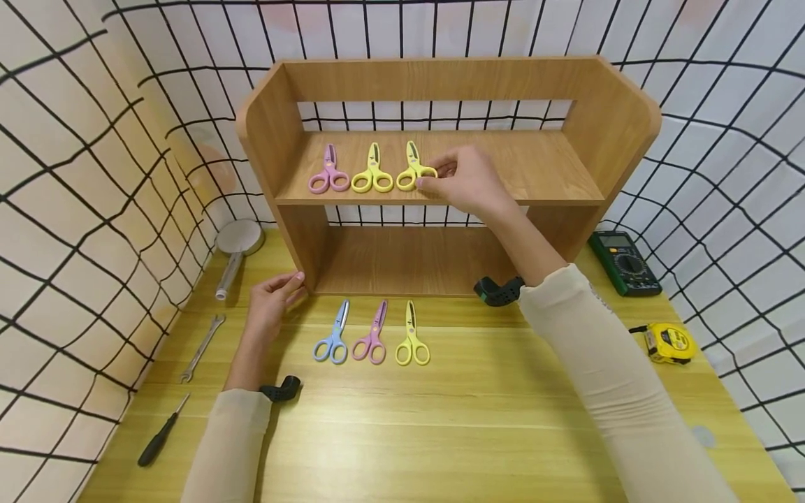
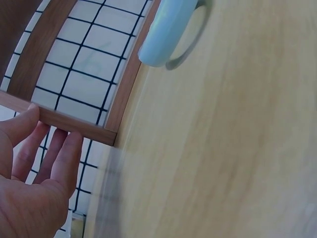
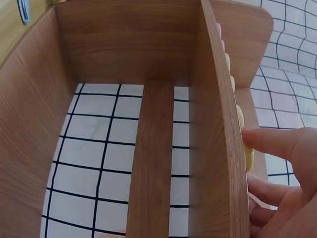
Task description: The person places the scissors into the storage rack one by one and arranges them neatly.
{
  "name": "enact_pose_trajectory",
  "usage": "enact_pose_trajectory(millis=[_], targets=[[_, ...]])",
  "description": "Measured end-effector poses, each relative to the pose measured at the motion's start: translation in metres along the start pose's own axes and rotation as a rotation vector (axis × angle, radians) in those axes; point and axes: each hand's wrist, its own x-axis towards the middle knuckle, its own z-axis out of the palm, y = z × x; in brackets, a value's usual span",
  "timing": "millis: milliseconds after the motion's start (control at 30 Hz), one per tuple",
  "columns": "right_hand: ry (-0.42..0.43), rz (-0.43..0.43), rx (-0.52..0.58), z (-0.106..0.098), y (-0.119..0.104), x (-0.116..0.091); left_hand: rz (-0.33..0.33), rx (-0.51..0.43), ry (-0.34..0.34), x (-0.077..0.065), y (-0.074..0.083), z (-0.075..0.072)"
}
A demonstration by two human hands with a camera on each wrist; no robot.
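Observation:
On the upper board of a wooden shelf (image 1: 534, 164) lies a row of scissors, blades toward the back: pink scissors (image 1: 330, 168), yellow scissors (image 1: 374, 168) and more yellow scissors (image 1: 413, 168) at the row's right end. My right hand (image 1: 470, 180) pinches the handle of these rightmost ones near the board's front edge; in the right wrist view the board hides most of them. Lower left, my left hand (image 1: 269, 302) grips the edge of the shelf's left side panel (image 2: 74, 126) between thumb and fingers. Blue scissors (image 1: 337, 331), pink scissors (image 1: 376, 331) and yellow scissors (image 1: 411, 331) lie on the table before the shelf.
Left on the table (image 1: 402, 433) are a round metal strainer-like tool (image 1: 239, 239), a wrench (image 1: 202, 349) and a screwdriver (image 1: 160, 440). A multimeter (image 1: 625, 264) and a yellow tape measure (image 1: 671, 342) lie at the right. Black-grid panels (image 1: 69, 209) enclose the sides and back.

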Motion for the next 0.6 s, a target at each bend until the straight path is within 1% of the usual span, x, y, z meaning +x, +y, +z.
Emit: enact_pose_trajectory(millis=[133, 233, 300, 433, 500, 600], targets=[[0.008, -0.020, -0.002, -0.002, 0.003, -0.003, 0.000, -0.014, 0.004, -0.001, 0.000, 0.001], [0.018, -0.049, 0.015, -0.005, 0.005, -0.010, 0.000, -0.022, 0.004, -0.001, 0.000, 0.001], [0.027, -0.074, 0.031, -0.006, 0.007, -0.020, -0.001, -0.018, 0.002, -0.001, 0.000, 0.001], [0.037, -0.143, 0.063, -0.009, 0.014, -0.048, -0.004, -0.025, -0.004, -0.001, 0.000, 0.000], [0.027, -0.177, 0.072, -0.008, 0.021, -0.062, -0.009, -0.015, -0.004, -0.001, 0.001, 0.000], [-0.013, -0.200, 0.089, -0.004, 0.036, -0.080, -0.020, 0.011, 0.000, -0.001, 0.001, -0.001]])
